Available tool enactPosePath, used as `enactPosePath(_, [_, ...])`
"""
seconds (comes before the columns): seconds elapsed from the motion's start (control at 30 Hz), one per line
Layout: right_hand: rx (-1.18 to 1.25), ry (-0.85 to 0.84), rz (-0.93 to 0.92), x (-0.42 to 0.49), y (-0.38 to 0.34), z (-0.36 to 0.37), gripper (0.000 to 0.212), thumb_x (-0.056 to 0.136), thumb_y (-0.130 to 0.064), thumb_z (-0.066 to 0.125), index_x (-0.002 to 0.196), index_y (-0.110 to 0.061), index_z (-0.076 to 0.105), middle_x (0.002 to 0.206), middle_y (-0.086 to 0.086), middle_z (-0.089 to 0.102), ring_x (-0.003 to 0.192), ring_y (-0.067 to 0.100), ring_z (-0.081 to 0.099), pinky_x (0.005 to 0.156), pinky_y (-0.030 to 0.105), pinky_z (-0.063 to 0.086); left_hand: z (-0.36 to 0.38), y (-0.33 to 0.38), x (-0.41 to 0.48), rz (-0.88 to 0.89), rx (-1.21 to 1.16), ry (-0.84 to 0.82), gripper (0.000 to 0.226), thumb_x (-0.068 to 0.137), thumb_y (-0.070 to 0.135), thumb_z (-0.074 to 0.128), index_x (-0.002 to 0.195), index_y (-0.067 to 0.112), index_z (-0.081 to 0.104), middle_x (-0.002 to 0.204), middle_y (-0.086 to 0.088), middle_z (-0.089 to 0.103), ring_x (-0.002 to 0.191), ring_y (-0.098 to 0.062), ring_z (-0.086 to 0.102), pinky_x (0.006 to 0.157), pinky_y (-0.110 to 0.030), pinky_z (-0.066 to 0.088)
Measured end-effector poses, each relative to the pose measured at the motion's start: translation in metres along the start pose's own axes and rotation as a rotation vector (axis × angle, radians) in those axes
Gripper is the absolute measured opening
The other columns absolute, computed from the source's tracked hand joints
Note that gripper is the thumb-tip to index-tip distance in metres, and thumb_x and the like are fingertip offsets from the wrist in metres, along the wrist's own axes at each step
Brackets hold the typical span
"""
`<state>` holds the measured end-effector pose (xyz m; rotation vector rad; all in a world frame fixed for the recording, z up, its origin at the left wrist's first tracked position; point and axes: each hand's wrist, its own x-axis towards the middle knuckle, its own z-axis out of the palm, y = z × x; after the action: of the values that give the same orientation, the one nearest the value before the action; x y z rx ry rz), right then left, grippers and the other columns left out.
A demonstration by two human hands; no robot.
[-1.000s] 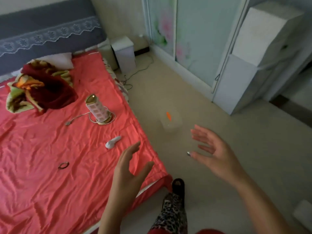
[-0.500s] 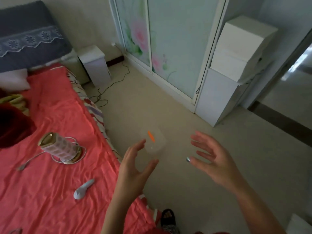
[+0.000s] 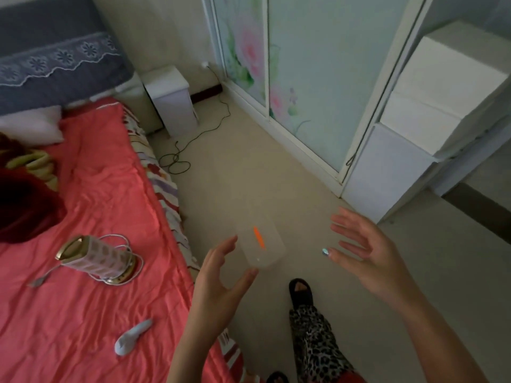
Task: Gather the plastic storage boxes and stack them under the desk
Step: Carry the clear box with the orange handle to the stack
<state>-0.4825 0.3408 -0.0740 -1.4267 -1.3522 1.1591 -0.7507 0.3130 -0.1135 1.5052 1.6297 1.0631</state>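
Both hands empty, fingers spread wide. My left hand (image 3: 218, 275) and right hand (image 3: 367, 252) are apart, palms facing in, reaching down. Between them on the floor (image 3: 276, 175) sits one clear plastic box (image 3: 262, 244) with an orange mark, just beside the bed (image 3: 83, 299). Can't tell if my left fingertips touch it; probably not. Looks early: nothing picked up, no stack or table in view. Grabbing, carrying and stacking are all left.

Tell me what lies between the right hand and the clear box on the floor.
Nothing: in the head view only bare floor separates the right hand from the clear box.
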Motion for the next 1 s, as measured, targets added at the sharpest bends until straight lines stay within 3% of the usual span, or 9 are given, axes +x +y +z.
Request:
enactPosePath(0.13, [0.003, -0.076, -0.001, 0.064, 0.003, 0.000, 0.072, 0.075, -0.003, 0.080, 0.130, -0.039, 0.050, 0.131, -0.010, 0.061, 0.121, 0.001, 0.059, 0.103, 0.034, 0.047, 0.009, -0.004, 0.041, -0.046, 0.015, 0.071, 0.061, 0.075, 0.034, 0.078, 0.129, 0.040, 0.052, 0.128, 0.016, 0.058, 0.124, 0.002, 0.053, 0.100, -0.024, 0.041])
enactPosePath(0.27, [-0.006, -0.149, 0.005, 0.133, 0.002, -0.003, 0.073, 0.075, -0.002, 0.080, 0.136, -0.028, 0.051, 0.132, -0.010, 0.061, 0.120, 0.000, 0.059, 0.102, 0.030, 0.048, 0.020, -0.002, 0.091, -0.093, 0.025, 0.131, 0.060, 0.074, 0.041, 0.074, 0.130, 0.042, 0.051, 0.128, 0.019, 0.057, 0.124, 0.005, 0.051, 0.099, -0.015, 0.038])
enactPosePath(0.37, [-0.011, -0.189, 0.005, 0.180, 0.001, -0.007, 0.071, 0.075, -0.002, 0.080, 0.132, -0.032, 0.051, 0.131, -0.010, 0.061, 0.120, 0.001, 0.059, 0.102, 0.030, 0.048, 0.030, -0.002, 0.126, -0.127, 0.033, 0.169, 0.060, 0.074, 0.041, 0.076, 0.129, 0.041, 0.052, 0.128, 0.020, 0.057, 0.122, 0.008, 0.051, 0.097, -0.007, 0.037])
enactPosePath(0.6, [-0.040, -0.276, 0.037, 0.269, 0.013, -0.013, 0.067, 0.075, -0.009, 0.081, 0.125, -0.042, 0.052, 0.128, -0.013, 0.062, 0.118, 0.000, 0.060, 0.101, 0.032, 0.048, 0.049, -0.008, 0.186, -0.220, 0.006, 0.219, 0.060, 0.075, 0.038, 0.076, 0.130, 0.036, 0.053, 0.128, 0.019, 0.056, 0.121, 0.007, 0.051, 0.100, -0.019, 0.039])
enactPosePath(0.73, [-0.030, -0.289, 0.085, 0.303, 0.024, -0.001, 0.064, 0.076, -0.006, 0.079, 0.124, -0.038, 0.054, 0.128, -0.011, 0.064, 0.116, 0.000, 0.062, 0.100, 0.033, 0.049, 0.044, -0.018, 0.208, -0.264, 0.003, 0.244, 0.060, 0.078, 0.029, 0.078, 0.132, 0.034, 0.051, 0.129, 0.021, 0.053, 0.123, 0.006, 0.049, 0.102, -0.021, 0.038])
enactPosePath(0.87, [-0.038, -0.297, 0.119, 0.327, 0.033, 0.021, 0.065, 0.075, -0.004, 0.079, 0.129, -0.032, 0.054, 0.128, -0.012, 0.064, 0.115, -0.001, 0.062, 0.095, 0.019, 0.051, 0.035, -0.035, 0.229, -0.293, 0.002, 0.244, 0.061, 0.080, 0.028, 0.077, 0.132, 0.038, 0.048, 0.130, 0.023, 0.051, 0.122, 0.012, 0.046, 0.102, -0.016, 0.036])
enactPosePath(1.0, [-0.052, -0.292, 0.158, 0.344, 0.044, 0.047, 0.065, 0.075, -0.002, 0.079, 0.128, -0.031, 0.053, 0.127, -0.013, 0.062, 0.115, -0.002, 0.061, 0.094, 0.022, 0.049, 0.032, -0.064, 0.249, -0.344, 0.009, 0.213, 0.062, 0.079, 0.034, 0.076, 0.134, 0.039, 0.047, 0.130, 0.025, 0.050, 0.122, 0.015, 0.045, 0.098, -0.007, 0.034])
